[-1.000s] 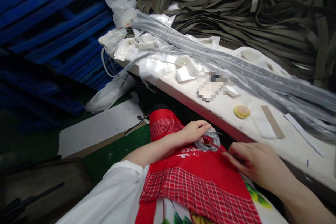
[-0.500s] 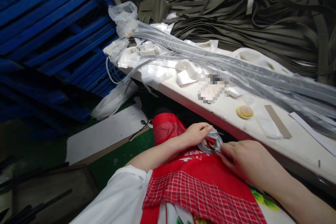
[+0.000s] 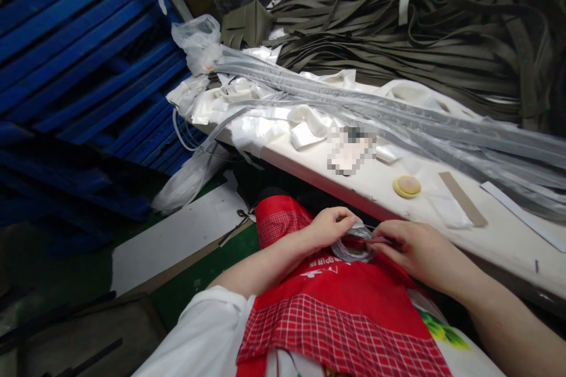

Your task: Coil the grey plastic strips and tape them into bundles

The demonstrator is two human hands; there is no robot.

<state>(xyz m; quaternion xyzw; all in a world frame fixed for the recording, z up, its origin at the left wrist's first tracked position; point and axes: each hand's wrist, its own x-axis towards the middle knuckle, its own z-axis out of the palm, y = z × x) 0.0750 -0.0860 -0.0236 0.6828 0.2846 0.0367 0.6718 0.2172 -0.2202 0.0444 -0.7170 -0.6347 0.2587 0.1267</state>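
Observation:
My left hand rests on my lap over a red apron, its fingers closed on a small coil of grey strip. My right hand sits just to the right of the coil, fingers pinched on the free end of the same strip. Both hands are just below the front edge of a white table. Long grey reflective strips lie across the table above my hands.
A yellow round tape roll and a tan strip lie on the table. A big heap of olive webbing fills the back. Blue pallets stand at left. Scissors lie on a white board on the floor.
My right hand has moved up and left, closer to the coil held by my left hand. The view has shifted slightly.

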